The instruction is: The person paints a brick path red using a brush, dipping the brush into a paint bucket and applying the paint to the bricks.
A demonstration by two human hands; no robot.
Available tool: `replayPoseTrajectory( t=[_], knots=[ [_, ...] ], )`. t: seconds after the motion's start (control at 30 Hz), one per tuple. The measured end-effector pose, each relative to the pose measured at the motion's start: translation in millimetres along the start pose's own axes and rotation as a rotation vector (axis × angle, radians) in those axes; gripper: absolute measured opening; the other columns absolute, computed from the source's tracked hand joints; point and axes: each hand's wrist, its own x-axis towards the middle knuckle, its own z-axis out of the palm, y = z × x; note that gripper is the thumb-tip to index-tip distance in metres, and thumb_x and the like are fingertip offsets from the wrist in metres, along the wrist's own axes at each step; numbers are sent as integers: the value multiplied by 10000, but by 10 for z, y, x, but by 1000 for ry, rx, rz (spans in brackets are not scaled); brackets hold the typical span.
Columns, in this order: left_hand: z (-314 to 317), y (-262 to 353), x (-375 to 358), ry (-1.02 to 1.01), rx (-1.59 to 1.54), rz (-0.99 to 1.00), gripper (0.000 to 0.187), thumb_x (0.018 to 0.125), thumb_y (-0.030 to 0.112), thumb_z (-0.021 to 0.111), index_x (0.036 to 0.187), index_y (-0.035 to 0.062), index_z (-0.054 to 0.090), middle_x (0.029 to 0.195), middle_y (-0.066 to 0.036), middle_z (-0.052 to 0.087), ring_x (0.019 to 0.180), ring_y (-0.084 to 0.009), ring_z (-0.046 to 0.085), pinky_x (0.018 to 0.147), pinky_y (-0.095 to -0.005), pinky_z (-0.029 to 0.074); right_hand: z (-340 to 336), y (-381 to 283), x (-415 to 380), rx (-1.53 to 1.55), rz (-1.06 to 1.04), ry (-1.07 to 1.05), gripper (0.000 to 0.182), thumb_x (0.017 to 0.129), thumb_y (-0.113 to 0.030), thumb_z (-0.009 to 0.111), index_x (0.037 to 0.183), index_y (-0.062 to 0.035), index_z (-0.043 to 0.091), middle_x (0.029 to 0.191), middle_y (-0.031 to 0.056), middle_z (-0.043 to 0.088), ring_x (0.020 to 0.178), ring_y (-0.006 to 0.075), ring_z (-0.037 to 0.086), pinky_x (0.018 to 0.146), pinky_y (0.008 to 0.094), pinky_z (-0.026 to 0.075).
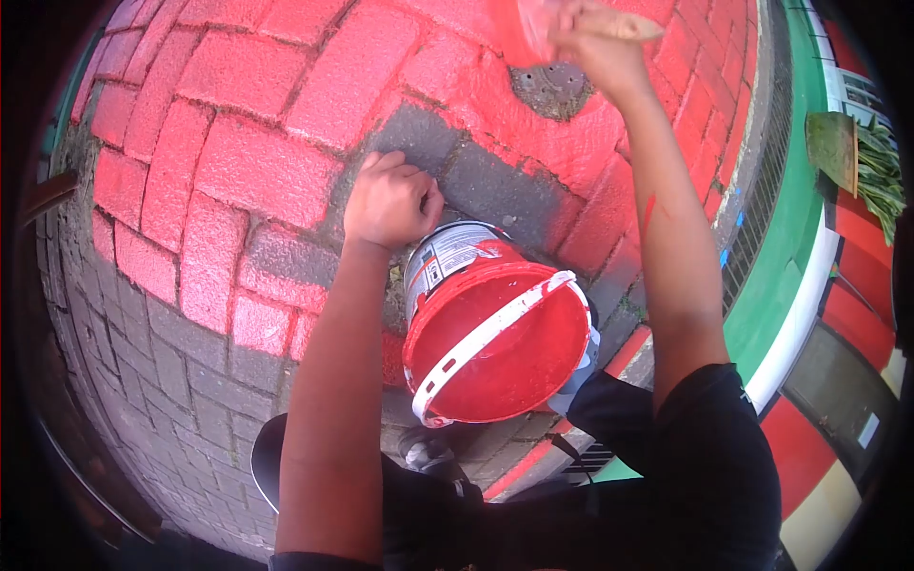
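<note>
The right hand has its fingers closed around a light, stiff, paint-slick brush handle over the red bricks, while the left hand rests fisted beside the likely heavy paint bucket.

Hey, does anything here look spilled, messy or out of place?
Nothing spilled. The paint bucket leans tilted beside the left hand, red coating its inside. A red paint streak marks the right forearm. Some bricks remain bare grey amid the red-painted paving.
</note>
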Motion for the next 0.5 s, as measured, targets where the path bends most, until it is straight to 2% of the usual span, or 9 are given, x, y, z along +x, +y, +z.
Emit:
replayPoseTrajectory(
  t=[0.07, 0.13, 0.17, 0.23, 0.27, 0.33, 0.47, 0.5],
  knots=[
    [-13, 4, 11, 7, 0, -2, 199, 743, 198, 689, 574, 109, 633, 638, -49, 649, 737, -222, 595, 766, -375, 474, -207, 379, -178, -202, -82, -275, 167, 820, -28, 685, 709, -66, 567, 618, 18, 568, 577, 107, 574, 500, 308, 433],
    [-8, -7, 6, 14, -1, 7, 206, 751, 199, 685, 573, 109, 634, 639, -49, 652, 738, -222, 596, 770, -373, 473, -329, 181, -619, -109, 117, -236, 150, 807, -1, 674, 733, -79, 568, 648, 33, 613, 576, 133, 617, 505, 279, 453],
    [-21, -16, 2, 18, 1, 1, 206, 751, 199, 685, 573, 109, 634, 639, -49, 652, 738, -222, 596, 770, -373, 473, -327, 94, -671, -110, 113, -243, 150, 807, -1, 674, 733, -79, 568, 648, 33, 613, 576, 133, 617, 505, 279, 453],
    [-15, 0, 6, -5, 1, 2, 207, 753, 197, 681, 572, 110, 633, 641, -50, 655, 736, -221, 595, 771, -373, 472, -387, -98, -708, -131, 340, -212, 173, 819, 10, 663, 710, -84, 567, 656, 41, 635, 546, 151, 625, 515, 276, 486],
    [-10, 24, 3, -7, -5, 8, 207, 753, 197, 681, 572, 110, 633, 641, -50, 655, 736, -221, 595, 771, -373, 472, -340, -101, -635, -134, 344, -204, 173, 819, 10, 663, 710, -84, 567, 656, 41, 635, 546, 151, 625, 515, 276, 486],
    [-25, 21, 11, -13, -28, -23, 206, 749, 192, 678, 566, 109, 629, 639, -51, 656, 730, -223, 593, 771, -374, 474, -90, -68, -256, -142, 358, -181, 204, 827, 24, 679, 839, -97, 515, 818, 28, 648, 627, 163, 656, 574, 336, 556],
    [-19, -6, 16, 17, -6, 18, 205, 744, 186, 678, 562, 107, 626, 634, -52, 653, 722, -224, 591, 770, -375, 476, 52, -191, 110, -57, 293, -46, 209, 845, 20, 676, 859, -104, 507, 819, 22, 643, 653, 173, 669, 605, 345, 579],
    [-15, -3, 9, 11, -3, 8, 206, 742, 184, 679, 560, 105, 626, 632, -52, 653, 719, -224, 592, 770, -376, 477, 50, -211, 74, 123, 207, 96, 205, 852, 17, 668, 856, -108, 506, 818, 19, 640, 669, 172, 673, 615, 352, 582]
  ],
)
